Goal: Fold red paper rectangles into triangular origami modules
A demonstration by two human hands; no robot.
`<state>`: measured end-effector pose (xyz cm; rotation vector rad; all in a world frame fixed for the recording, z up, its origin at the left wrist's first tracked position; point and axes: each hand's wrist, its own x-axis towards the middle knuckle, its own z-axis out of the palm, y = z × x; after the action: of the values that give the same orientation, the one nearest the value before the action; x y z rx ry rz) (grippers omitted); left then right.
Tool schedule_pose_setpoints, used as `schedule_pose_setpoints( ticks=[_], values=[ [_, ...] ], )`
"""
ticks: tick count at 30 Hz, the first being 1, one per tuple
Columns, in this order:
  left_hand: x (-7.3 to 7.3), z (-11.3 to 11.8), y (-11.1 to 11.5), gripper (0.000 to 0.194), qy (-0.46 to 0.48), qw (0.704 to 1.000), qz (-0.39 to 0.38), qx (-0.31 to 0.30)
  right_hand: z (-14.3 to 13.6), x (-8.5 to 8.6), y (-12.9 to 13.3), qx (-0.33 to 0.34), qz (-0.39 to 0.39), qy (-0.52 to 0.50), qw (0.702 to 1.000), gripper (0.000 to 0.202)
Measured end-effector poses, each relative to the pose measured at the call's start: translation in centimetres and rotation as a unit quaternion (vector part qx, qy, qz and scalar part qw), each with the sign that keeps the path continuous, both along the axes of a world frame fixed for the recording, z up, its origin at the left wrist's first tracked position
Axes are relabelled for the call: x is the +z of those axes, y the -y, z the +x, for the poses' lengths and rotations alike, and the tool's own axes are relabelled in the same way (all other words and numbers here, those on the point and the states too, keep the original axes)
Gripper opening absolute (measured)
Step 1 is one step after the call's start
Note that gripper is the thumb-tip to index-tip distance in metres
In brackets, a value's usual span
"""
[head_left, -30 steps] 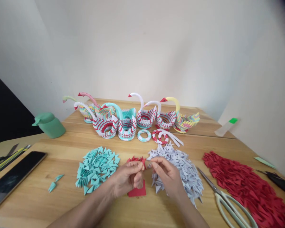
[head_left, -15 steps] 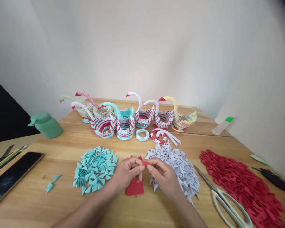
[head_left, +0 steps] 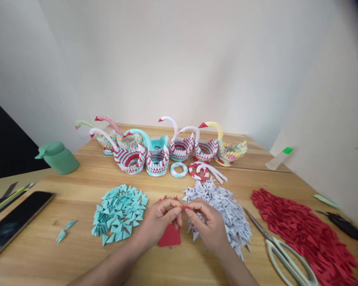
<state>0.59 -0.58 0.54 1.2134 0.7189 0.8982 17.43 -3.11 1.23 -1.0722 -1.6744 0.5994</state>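
Between my fingertips is a small red paper piece [head_left: 185, 207], partly covered by the fingers. My left hand [head_left: 164, 216] pinches its left end, and my right hand [head_left: 207, 220] pinches its right end. Beneath the hands lies a stack of red paper slips [head_left: 170, 236], its middle hidden by my left hand. A heap of folded teal paper triangles [head_left: 119, 214] lies left of my left hand. Pale grey-white folded triangles [head_left: 226, 206] are piled beside and behind my right hand.
Several paper swans [head_left: 131, 157] stand at the back, with a teal-and-white ring [head_left: 179, 170] before them. Scissors [head_left: 282, 248] and a long heap of red triangles [head_left: 304, 234] lie right. A phone [head_left: 16, 218] and a green bird-shaped container [head_left: 58, 157] are left.
The red paper piece now looks narrower between my fingertips, and the right fingers have shifted slightly. Both hands stay in nearly the same place.
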Motion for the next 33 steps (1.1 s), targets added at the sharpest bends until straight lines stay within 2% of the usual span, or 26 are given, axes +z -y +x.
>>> schedule_pose_setpoints(
  ticks=[3, 6, 12, 15, 23, 28, 33],
  values=[
    [-0.1, 0.13, -0.22, 0.041, 0.088, 0.989, -0.108, -0.042, 0.01, 0.08, 0.03, -0.004, 0.087, 0.041, 0.995, 0.016],
    [-0.02, 0.03, -0.3, 0.04, 0.136, 0.972, -0.182, -0.054, -0.04, 0.14, 0.04, 0.003, 0.141, 0.079, 0.987, 0.022],
    [-0.15, -0.36, -0.39, 0.031, 0.177, 0.944, -0.276, -0.044, -0.25, 0.0, -0.11, 0.012, 0.159, 0.119, 0.98, 0.023],
    [-0.18, -0.36, -0.45, 0.028, 0.187, 0.943, -0.273, -0.032, -0.32, -0.35, -0.17, 0.016, 0.118, 0.105, 0.987, 0.023],
    [0.43, -0.33, -0.61, 0.025, 0.19, 0.951, -0.243, -0.002, -0.13, -0.64, 0.03, 0.012, -0.052, 0.049, 0.997, 0.019],
    [0.06, -0.18, -0.58, 0.03, 0.153, 0.968, -0.196, 0.023, -0.55, -0.16, 0.11, 0.037, -0.125, 0.004, 0.991, 0.016],
    [-0.43, -0.3, -0.77, 0.032, 0.096, 0.987, -0.13, 0.021, -0.93, 0.0, -0.19, 0.015, -0.203, -0.11, 0.973, 0.02]
  ],
)
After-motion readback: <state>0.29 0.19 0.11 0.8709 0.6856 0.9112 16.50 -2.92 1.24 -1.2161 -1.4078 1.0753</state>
